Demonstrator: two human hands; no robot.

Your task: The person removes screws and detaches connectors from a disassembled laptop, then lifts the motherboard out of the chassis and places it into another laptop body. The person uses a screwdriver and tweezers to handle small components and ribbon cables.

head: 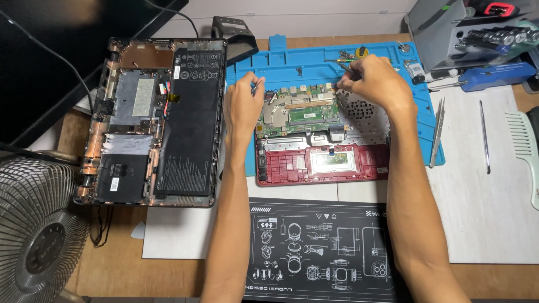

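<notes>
Blue mat (269, 163): red laptop (323, 163) under both hands, L hand (242, 104) & R hand (375, 83).

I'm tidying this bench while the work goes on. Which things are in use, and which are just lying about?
In use:
left hand on the red laptop
right hand holding a thin tool
circuit board
blue mat

Lying about:
black laptop
tweezers
metal pick
comb
fan
black mat
</notes>
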